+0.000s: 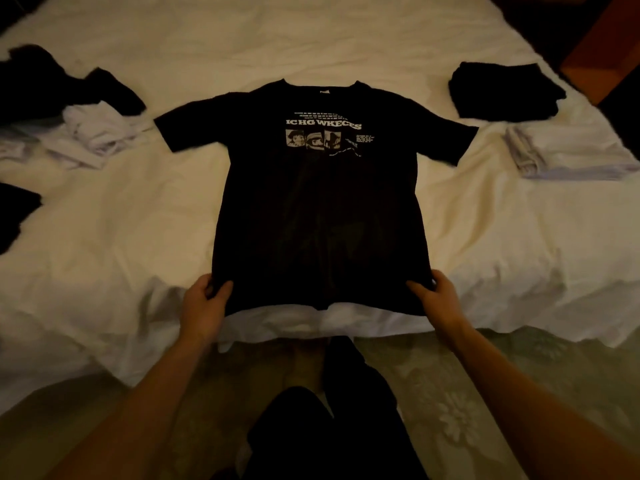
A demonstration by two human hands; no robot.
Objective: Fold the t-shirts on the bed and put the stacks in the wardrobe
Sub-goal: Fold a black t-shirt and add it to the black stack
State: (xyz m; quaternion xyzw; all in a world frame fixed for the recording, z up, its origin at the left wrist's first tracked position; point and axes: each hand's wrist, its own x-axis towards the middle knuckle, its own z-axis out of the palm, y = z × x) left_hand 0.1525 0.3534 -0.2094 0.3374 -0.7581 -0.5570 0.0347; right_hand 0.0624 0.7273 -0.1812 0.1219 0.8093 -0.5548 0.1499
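Left hand, right hand pinch black t-shirt hem corners; we pull taut, smoothing before folding sleeves inward.

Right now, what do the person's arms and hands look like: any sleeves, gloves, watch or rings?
Both forearms are bare up to the bottom edge of the picture; no sleeve shows. The left hand and right hand wear no gloves. No watch, band or ring is visible on either wrist or on the fingers that show. Dim light and blur could hide small markings.
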